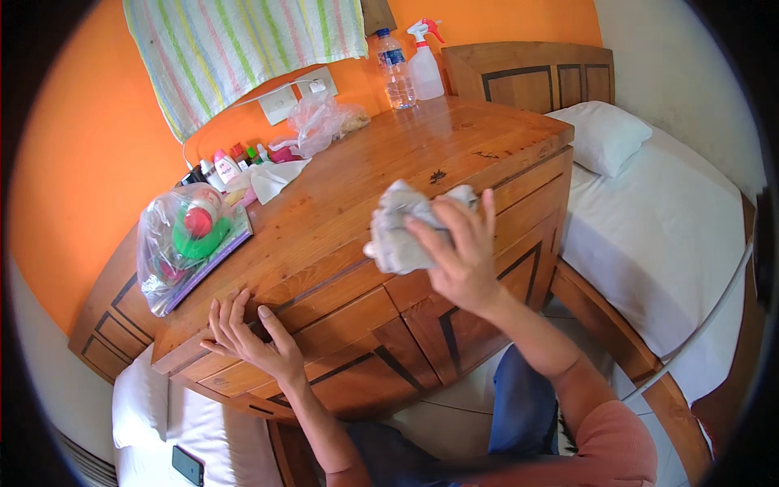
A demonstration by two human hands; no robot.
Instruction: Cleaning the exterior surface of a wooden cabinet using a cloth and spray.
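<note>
A crumpled pale cloth is bunched in my right hand, slightly blurred, over the front edge of a wooden cabinet. Dark marks show on the cabinet top just beyond the cloth. My left hand rests at the cabinet's front edge toward the left, fingers spread and holding nothing. Near it, a clear plastic bag with a green and a red item inside sits on a flat book-like thing.
Small bottles, a white tissue and another plastic bag line the wall side. A water bottle and spray bottle stand at the far end. Beds flank the cabinet; a phone lies on the left mattress.
</note>
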